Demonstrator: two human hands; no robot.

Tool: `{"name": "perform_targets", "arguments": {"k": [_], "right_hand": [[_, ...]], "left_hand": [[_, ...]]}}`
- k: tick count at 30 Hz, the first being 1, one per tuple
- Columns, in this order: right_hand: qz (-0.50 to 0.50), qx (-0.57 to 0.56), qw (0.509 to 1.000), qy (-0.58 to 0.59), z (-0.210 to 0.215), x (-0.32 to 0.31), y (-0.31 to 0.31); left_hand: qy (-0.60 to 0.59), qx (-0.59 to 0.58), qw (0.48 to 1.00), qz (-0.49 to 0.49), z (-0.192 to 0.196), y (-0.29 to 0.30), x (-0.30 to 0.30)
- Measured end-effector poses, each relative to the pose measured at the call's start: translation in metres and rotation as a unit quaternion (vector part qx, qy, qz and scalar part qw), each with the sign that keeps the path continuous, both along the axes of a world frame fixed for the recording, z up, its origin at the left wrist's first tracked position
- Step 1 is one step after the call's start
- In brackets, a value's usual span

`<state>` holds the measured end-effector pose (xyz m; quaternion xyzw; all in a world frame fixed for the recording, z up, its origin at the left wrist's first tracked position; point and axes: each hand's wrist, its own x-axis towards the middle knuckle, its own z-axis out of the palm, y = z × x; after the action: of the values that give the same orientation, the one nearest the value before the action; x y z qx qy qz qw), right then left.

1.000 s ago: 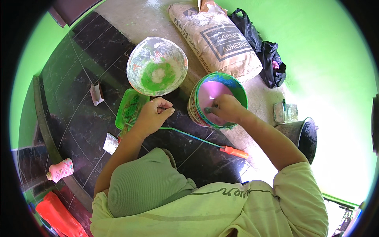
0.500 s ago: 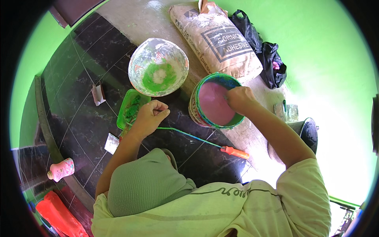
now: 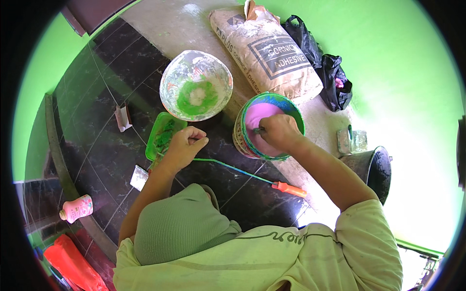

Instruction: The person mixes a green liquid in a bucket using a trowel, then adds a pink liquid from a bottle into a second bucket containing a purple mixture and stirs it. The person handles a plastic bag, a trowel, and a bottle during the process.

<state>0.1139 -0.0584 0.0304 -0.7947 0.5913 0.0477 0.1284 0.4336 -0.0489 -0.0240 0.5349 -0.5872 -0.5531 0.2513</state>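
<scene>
My right hand [image 3: 280,132] is closed over the mouth of a paint bucket [image 3: 239,136], gripping a dark greenish stick-like piece [image 3: 260,130] whose lower part is hidden. Pink paint [image 3: 256,112] fills much of the bucket, and green and blue stains coat its inner wall. Near a green plastic tray [image 3: 150,149], my left hand [image 3: 185,147] hovers with fingers curled and thumb close to them; nothing shows in it. A paint roller frame [image 3: 228,168] with an orange handle [image 3: 290,189] lies on the floor between my arms.
Beyond the tray stands a white-crusted bowl [image 3: 170,80] with green residue. A large paper sack [image 3: 267,53] lies behind the bucket, beside black plastic bags [image 3: 335,82]. A dark bucket [image 3: 379,172] lies tipped at the right. At left are a pink bottle [image 3: 77,208] and a small carton [image 3: 123,117].
My right hand has moved left from the bucket's right side to over the paint, and the stick-like piece now shows. My left hand has stayed nearly still.
</scene>
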Motion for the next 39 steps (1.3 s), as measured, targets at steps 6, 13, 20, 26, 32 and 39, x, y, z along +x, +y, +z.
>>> {"name": "perform_targets", "arguments": {"k": [6, 13, 20, 26, 32, 39], "right_hand": [[0.051, -0.069, 0.988, 0.128, -0.013, -0.024, -0.019], [0.033, 0.062, 0.984, 0.161, -0.001, -0.032, -0.003], [0.023, 0.128, 0.991, 0.027, 0.016, -0.006, 0.012], [0.045, -0.032, 0.998, 0.037, 0.0, -0.003, -0.006], [0.095, -0.111, 0.974, 0.171, -0.015, -0.037, -0.025], [0.08, 0.073, 0.976, 0.191, 0.007, -0.024, 0.003]], "left_hand": [[0.015, -0.015, 0.995, 0.099, 0.0, 0.002, 0.029], [-0.045, -0.131, 0.963, 0.231, -0.013, 0.002, 0.096], [-0.09, -0.207, 0.884, 0.409, -0.037, 0.021, 0.172], [-0.11, -0.214, 0.805, 0.542, -0.068, 0.049, 0.225], [-0.113, -0.191, 0.775, 0.592, -0.089, 0.056, 0.253], [-0.24, -0.179, 0.704, 0.644, -0.093, 0.085, 0.314]]}}
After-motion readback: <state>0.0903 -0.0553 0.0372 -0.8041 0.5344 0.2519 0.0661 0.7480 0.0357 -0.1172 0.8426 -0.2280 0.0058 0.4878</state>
